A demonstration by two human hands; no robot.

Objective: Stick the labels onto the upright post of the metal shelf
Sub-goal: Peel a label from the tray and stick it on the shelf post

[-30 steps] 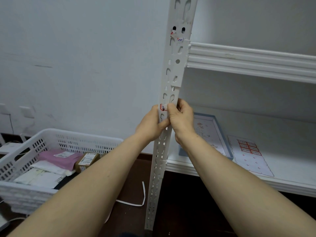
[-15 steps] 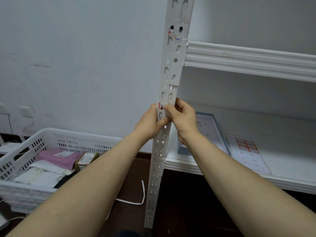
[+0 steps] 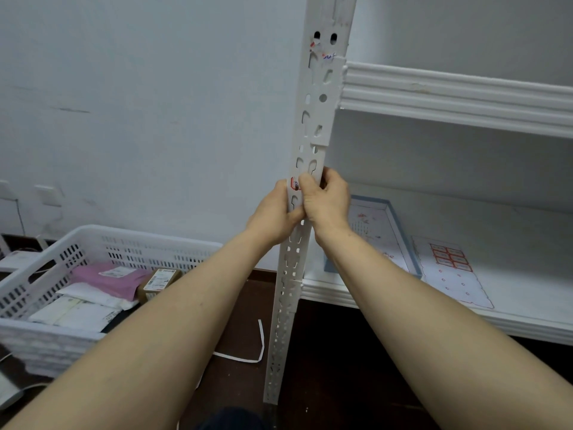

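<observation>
The white perforated upright post [image 3: 313, 125] of the metal shelf runs from the floor to the top of the view. A small red-edged label [image 3: 294, 183] lies on the post at hand height. My right hand [image 3: 328, 203] wraps the post from the right, its thumb pressing on the label. My left hand [image 3: 273, 217] grips the post from the left, just below the label. Higher up, another label [image 3: 322, 54] with red and blue marks sits on the post. A label sheet [image 3: 451, 268] with several red labels lies on the lower shelf.
A white plastic basket [image 3: 93, 243] with parcels stands on the dark floor at left. A white paper strip [image 3: 248, 352] lies on the floor by the post. A blue-edged tray [image 3: 390, 218] sits on the lower shelf [image 3: 527, 324]; an upper shelf [image 3: 449, 97] juts right.
Both hands stay on the post at the label. My right thumb has slid a little up over the label; the view has shifted slightly.
</observation>
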